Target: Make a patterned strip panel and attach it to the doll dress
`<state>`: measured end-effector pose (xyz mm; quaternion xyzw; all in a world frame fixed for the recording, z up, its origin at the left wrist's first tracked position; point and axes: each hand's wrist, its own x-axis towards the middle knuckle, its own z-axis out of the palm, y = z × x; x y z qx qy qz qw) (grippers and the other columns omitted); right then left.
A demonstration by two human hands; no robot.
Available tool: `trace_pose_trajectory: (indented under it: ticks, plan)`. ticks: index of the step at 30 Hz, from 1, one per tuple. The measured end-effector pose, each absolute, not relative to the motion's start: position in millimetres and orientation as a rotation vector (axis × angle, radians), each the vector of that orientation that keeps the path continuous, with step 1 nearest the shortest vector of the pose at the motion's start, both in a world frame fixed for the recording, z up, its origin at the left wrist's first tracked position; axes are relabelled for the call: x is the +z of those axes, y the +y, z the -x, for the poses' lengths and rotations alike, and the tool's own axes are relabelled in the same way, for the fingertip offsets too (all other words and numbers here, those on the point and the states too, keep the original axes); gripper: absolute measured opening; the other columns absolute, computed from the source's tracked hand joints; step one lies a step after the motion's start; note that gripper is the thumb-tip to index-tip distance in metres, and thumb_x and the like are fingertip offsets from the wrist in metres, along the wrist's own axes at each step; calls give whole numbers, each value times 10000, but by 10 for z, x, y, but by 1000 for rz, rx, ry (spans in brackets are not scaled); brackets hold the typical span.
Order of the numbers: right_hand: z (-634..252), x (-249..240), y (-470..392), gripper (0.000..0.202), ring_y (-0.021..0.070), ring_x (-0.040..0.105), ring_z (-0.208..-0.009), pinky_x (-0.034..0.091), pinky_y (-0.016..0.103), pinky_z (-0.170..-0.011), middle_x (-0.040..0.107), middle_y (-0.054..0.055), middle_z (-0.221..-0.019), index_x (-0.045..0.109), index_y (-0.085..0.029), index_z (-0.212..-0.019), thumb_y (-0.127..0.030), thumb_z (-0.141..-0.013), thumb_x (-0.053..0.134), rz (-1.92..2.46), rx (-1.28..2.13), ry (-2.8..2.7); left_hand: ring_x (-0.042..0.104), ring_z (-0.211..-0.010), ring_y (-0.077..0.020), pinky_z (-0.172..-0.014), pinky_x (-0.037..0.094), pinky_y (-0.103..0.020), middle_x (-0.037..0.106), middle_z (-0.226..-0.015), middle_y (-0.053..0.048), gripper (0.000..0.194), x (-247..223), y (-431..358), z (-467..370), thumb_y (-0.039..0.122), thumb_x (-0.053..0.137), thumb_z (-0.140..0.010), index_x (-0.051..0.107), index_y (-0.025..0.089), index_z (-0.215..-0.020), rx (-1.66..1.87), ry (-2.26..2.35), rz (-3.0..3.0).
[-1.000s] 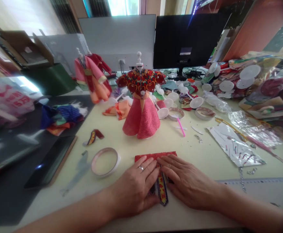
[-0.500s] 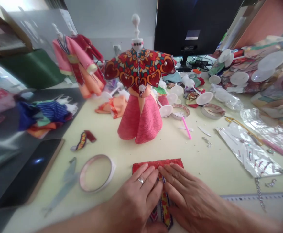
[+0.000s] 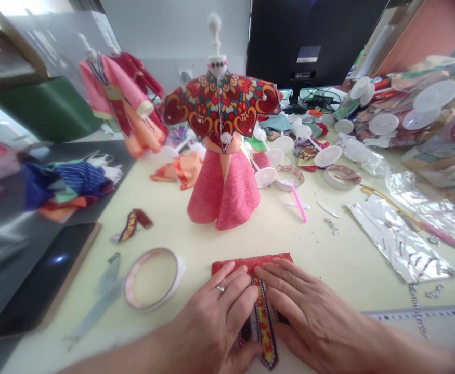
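A red patterned fabric piece (image 3: 250,261) lies flat near the table's front, its lower part covered by my hands. My left hand (image 3: 223,311), with a ring on one finger, rests on its left side, fingers stretched out and pressing down. On the right side lies my right hand (image 3: 309,306), also flat, its fingertips close to the left ones. Between them a yellow, red and dark blue patterned strip (image 3: 265,327) with a pointed end runs toward me. Farther back stands a small mannequin in a patterned top (image 3: 221,106) and a pink skirt (image 3: 225,192).
Left are a tape roll (image 3: 153,278), thread snips (image 3: 102,296), a phone (image 3: 43,280) and a fabric pile (image 3: 69,182). Right are a pink stick (image 3: 298,202), a silvery packet (image 3: 401,236) and a ruler (image 3: 426,313). A monitor (image 3: 313,41) stands behind.
My hands have shifted slightly apart, showing more of the patterned strip between them. The whole view has moved a little, so the surroundings appear slightly farther left.
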<state>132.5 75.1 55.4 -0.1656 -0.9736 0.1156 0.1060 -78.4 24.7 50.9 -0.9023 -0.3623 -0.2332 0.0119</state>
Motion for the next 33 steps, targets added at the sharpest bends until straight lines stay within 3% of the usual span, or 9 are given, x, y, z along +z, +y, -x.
trace_pose_trajectory:
  ticks: [8,12,22,28,33]
  plan:
    - [-1329,535,757,310,214,455,-1263,277,369,-1125,595,153,-1250,547,-78,-1136,-230,-871,497,495,185,-2742,567,-1126,-330,-948,491,-489,649,-1107,-220,389,497,258,844,324,531,-862,562,13,-1095,-704,-1059,2762]
    - [-1303,559,762,276,212,472,-1251,318,339,-1108,602,142,-1247,595,-86,-1063,-269,-890,481,469,163,-2809,588,-1091,-344,-929,507,-490,655,-1107,-215,432,430,234,848,369,523,-873,584,4,-1097,-681,-1094,2702]
    - [-1230,534,722,344,246,550,-1164,398,367,-1053,627,160,-1203,591,-66,-1114,-301,-881,501,512,103,-2812,553,-1104,-340,-986,438,-529,634,-1143,-202,501,236,198,811,405,509,-860,564,7,-1160,-781,-1203,2676]
    - [-1387,527,755,322,249,482,-1234,343,436,-1080,602,167,-1234,525,-88,-1134,-191,-829,516,543,201,-2667,517,-1141,-306,-1024,386,-530,603,-1212,-163,467,383,209,885,355,546,-856,531,51,-1209,-764,-1300,2797]
    - [-1481,506,790,305,216,566,-1126,305,445,-1095,681,120,-1076,504,-115,-1116,-112,-811,489,563,121,-2548,478,-1192,-314,-1045,334,-554,582,-1248,-164,483,416,233,893,366,552,-862,511,66,-1238,-761,-1304,2797]
